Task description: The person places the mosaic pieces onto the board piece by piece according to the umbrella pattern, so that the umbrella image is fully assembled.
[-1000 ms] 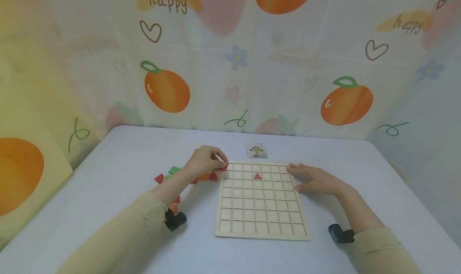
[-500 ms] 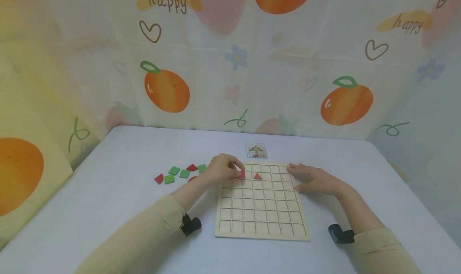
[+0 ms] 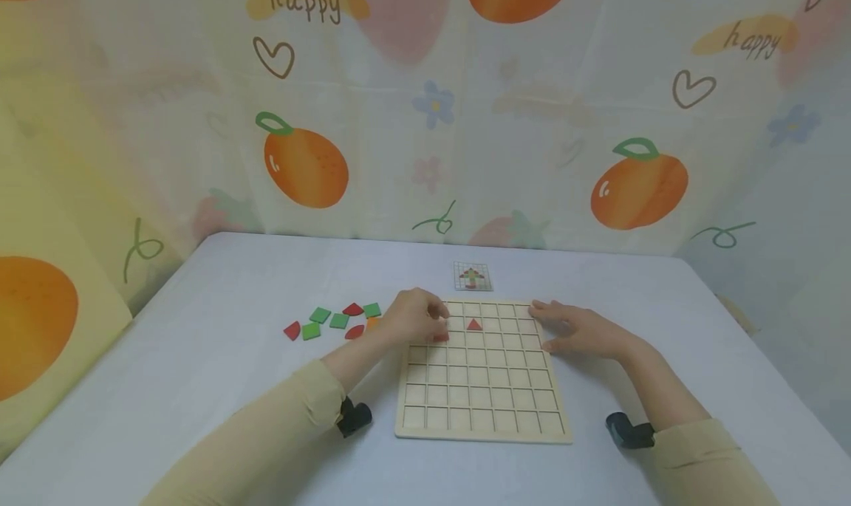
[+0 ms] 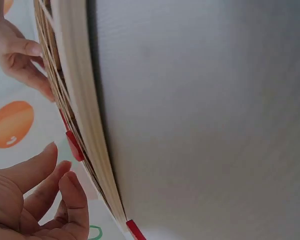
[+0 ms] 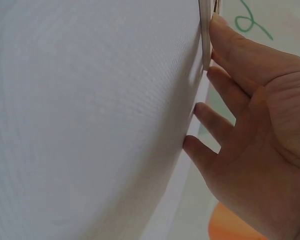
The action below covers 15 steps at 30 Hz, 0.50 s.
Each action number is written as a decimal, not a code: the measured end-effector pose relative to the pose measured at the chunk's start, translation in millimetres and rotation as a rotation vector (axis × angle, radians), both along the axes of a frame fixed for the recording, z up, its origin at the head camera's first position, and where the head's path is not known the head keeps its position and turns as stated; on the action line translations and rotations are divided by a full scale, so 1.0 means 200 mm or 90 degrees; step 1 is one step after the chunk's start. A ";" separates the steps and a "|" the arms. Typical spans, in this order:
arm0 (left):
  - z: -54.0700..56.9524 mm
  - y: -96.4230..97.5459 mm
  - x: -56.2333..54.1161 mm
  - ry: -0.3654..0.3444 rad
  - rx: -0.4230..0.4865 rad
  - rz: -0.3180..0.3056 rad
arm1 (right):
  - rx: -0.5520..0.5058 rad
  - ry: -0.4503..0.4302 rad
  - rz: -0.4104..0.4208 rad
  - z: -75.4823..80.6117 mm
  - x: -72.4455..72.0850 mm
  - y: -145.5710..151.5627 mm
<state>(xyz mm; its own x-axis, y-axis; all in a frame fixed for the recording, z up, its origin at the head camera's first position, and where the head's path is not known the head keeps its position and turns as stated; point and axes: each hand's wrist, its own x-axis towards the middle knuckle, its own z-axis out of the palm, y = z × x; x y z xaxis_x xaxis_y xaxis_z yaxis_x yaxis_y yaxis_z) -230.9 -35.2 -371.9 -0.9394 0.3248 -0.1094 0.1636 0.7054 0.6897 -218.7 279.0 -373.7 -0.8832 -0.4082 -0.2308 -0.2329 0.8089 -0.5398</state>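
In the head view my left hand [image 3: 415, 316] hovers over the upper left of a wooden grid board [image 3: 468, 395]. Just below its fingertips a red piece [image 3: 441, 337] lies on the board, partly hidden by the hand. The left wrist view shows that red piece [image 4: 74, 146] apart from the thumb and fingers, which are loosely bent with nothing between them. A red triangle [image 3: 473, 325] sits in a cell further right. My right hand [image 3: 585, 332] rests at the board's upper right edge, its fingers extended; in the right wrist view the thumb touches the board's rim [image 5: 205, 40].
Left of the board lie several loose pieces, among them a green square [image 3: 311, 332], a red quarter-round piece [image 3: 292, 331] and an orange piece [image 3: 374, 322] partly behind the left arm. A small pattern card [image 3: 473, 276] lies beyond the board on the white table [image 3: 266, 269].
My left hand carried a red piece rightward from the board's left edge over the grid, then let it go there. The right hand has stayed at the right edge.
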 end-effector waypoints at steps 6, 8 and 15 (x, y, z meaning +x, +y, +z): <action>-0.03 0.00 0.01 0.034 -0.023 -0.034 | 0.001 0.001 0.007 0.00 0.00 0.01; -0.04 0.01 0.01 0.043 -0.026 -0.034 | 0.000 0.002 0.009 0.00 -0.01 0.01; -0.05 0.03 0.02 0.051 -0.033 -0.029 | -0.005 0.005 0.011 0.00 0.00 0.00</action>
<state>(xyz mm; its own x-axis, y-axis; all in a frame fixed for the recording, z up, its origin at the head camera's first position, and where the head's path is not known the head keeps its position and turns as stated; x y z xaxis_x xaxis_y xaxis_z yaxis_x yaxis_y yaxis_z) -227.6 -28.5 -380.9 -0.9303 0.3632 -0.0518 0.2496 0.7301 0.6361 -218.9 279.6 -373.9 -0.8777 -0.4255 -0.2204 -0.2512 0.8002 -0.5446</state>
